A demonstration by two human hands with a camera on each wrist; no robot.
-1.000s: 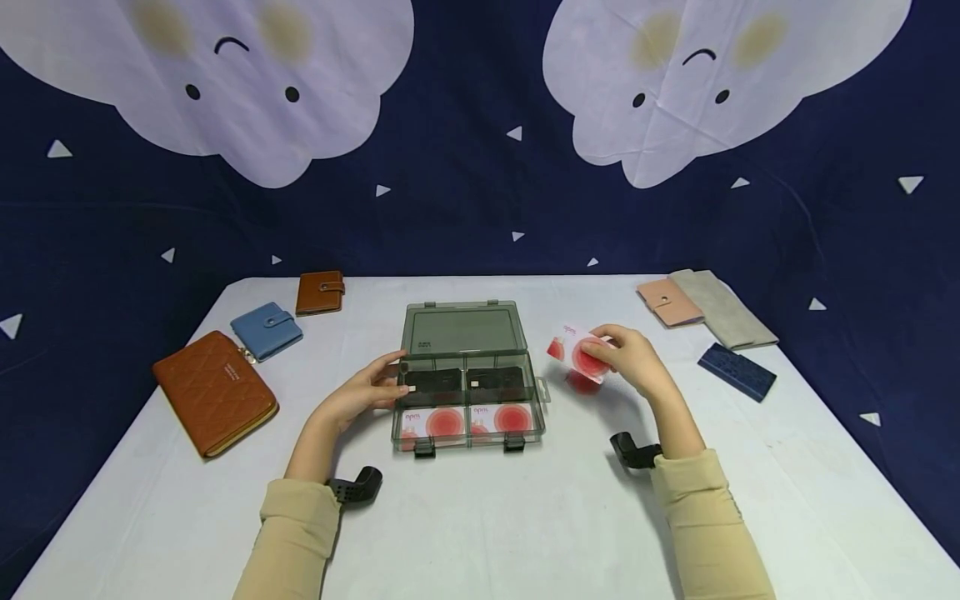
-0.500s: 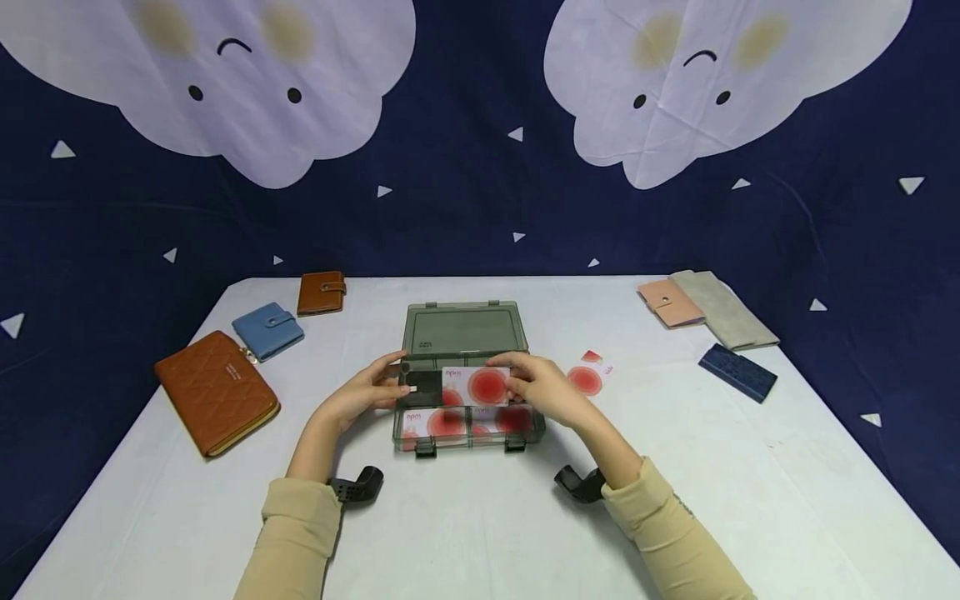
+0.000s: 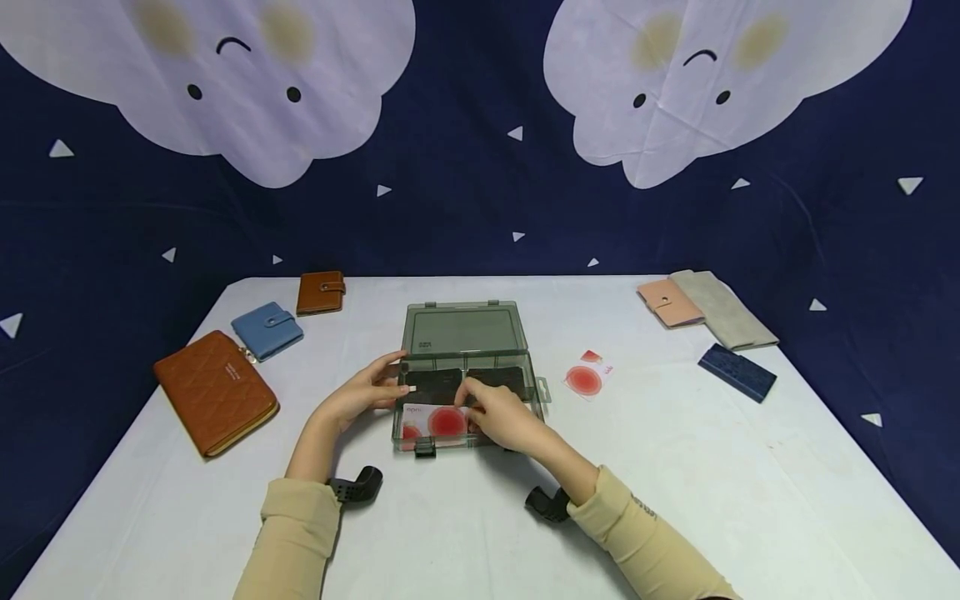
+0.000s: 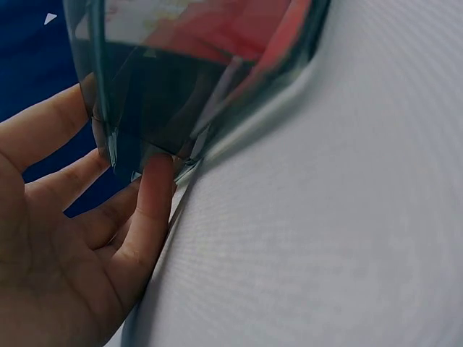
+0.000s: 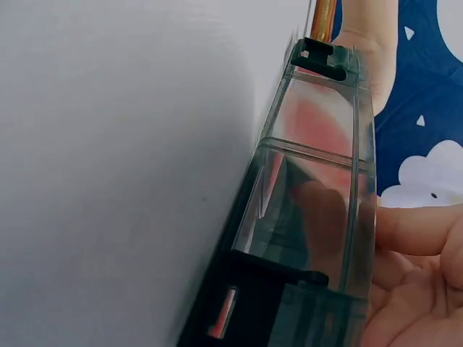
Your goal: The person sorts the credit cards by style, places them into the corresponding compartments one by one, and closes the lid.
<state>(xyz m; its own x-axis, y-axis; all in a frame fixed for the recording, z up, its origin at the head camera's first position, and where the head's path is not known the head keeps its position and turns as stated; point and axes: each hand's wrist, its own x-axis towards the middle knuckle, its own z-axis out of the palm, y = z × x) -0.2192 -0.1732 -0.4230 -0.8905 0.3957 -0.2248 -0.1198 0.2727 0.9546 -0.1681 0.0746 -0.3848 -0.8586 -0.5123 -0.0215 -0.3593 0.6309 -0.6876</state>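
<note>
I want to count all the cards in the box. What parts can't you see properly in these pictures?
- Front right compartment of the box: in the head view the right hand covers it.
- The right hand's fingertips: hidden inside the box, so its grip can't be told.
- Small print on the card lying on the table: too small.
- Left hand wrist view: too close, the box's contents blur.

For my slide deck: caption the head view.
Left hand steadies an open clear box while right hand lays a red-dotted card inside.
</note>
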